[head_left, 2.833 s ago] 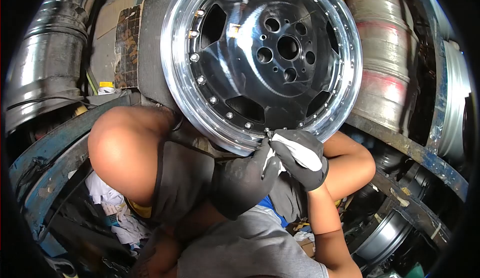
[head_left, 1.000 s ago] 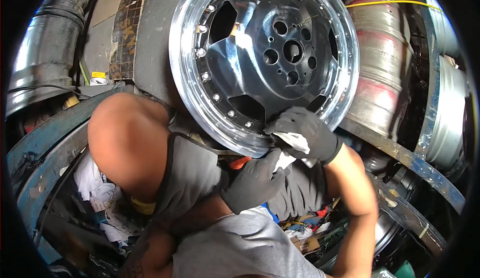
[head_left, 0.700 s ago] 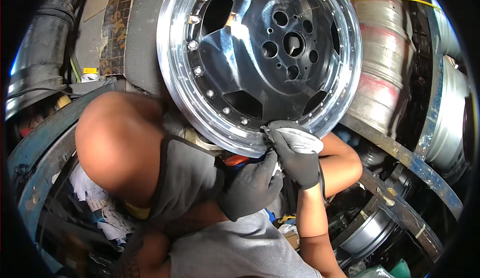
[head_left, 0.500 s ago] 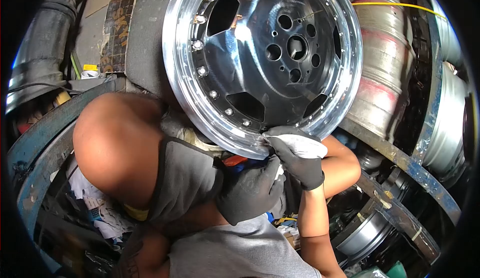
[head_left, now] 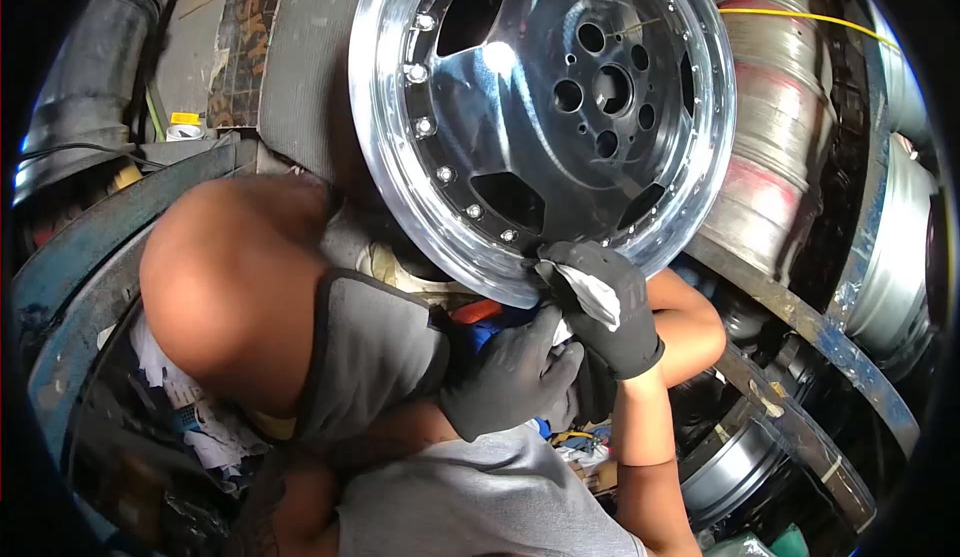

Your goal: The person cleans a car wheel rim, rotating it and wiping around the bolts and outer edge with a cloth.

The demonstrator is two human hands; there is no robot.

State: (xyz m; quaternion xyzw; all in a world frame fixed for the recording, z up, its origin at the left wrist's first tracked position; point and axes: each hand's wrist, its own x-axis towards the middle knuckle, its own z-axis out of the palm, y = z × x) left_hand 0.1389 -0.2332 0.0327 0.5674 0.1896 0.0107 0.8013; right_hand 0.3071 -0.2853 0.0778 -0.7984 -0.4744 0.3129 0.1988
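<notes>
A polished alloy wheel (head_left: 520, 137) with a black face, a bright lip and small bolts round its edge stands tilted before me. My right hand (head_left: 608, 302), in a black glove, is closed on a white cloth (head_left: 592, 295) at the lower edge of the rim. Just below it is my left hand (head_left: 510, 377), gloved too, with fingers curled and a piece of white cloth (head_left: 562, 332) showing at its fingertips. Whether the two white pieces are one cloth is hidden.
Stacked bare wheels (head_left: 760, 127) stand at the right, behind a worn blue metal frame (head_left: 800, 312). A ribbed grey pad (head_left: 305, 67) lies behind the wheel. A yellow-lidded container (head_left: 184, 127) sits at upper left. Another rim (head_left: 735, 472) lies lower right.
The wheel appears shifted slightly right and up in view. My right hand has turned, and its cloth now slants down to the right. My left hand's thumb has moved slightly outward.
</notes>
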